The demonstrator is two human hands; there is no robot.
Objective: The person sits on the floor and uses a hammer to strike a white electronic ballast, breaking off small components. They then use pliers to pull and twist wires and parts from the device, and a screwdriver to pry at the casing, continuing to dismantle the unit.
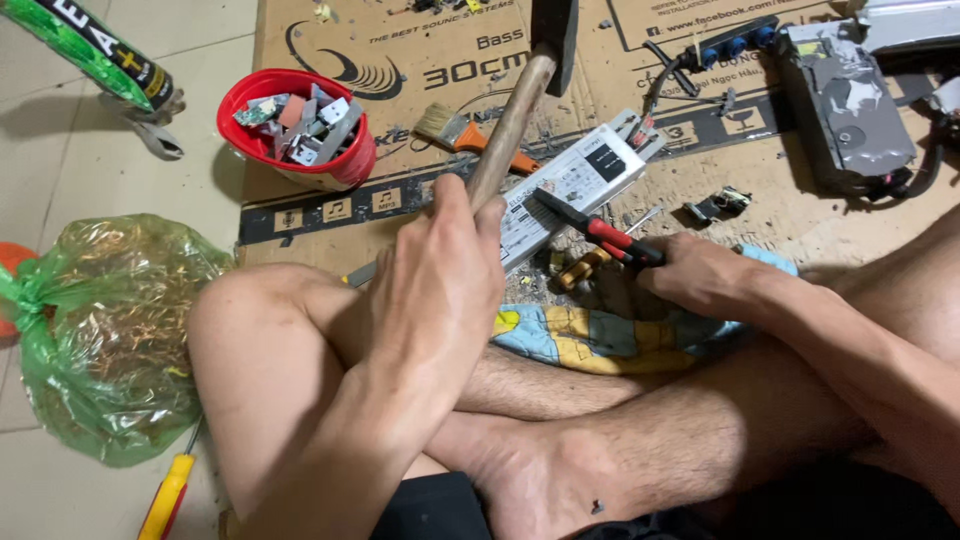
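My left hand (440, 270) is closed around the wooden handle of a hammer (512, 115), whose dark head (555, 30) is raised at the top of the view. Below it a long white rectangular electronic box (580, 175) lies on cardboard (400, 40). My right hand (695, 275) grips red-and-black pliers (600, 232), with their jaws resting on the white box. A small yellow-brown part (580, 268) lies just under the pliers. A patterned blue and yellow cloth (600, 340) lies beneath my right hand, across my crossed legs.
A red bowl (345, 165) of small grey parts stands at left. A green bag (110, 330) of wire scraps sits on the tile floor. Also around: a paintbrush (460, 132), a yellow screwdriver (165, 495), a grey dismantled device (850, 110), a small metal piece (720, 203).
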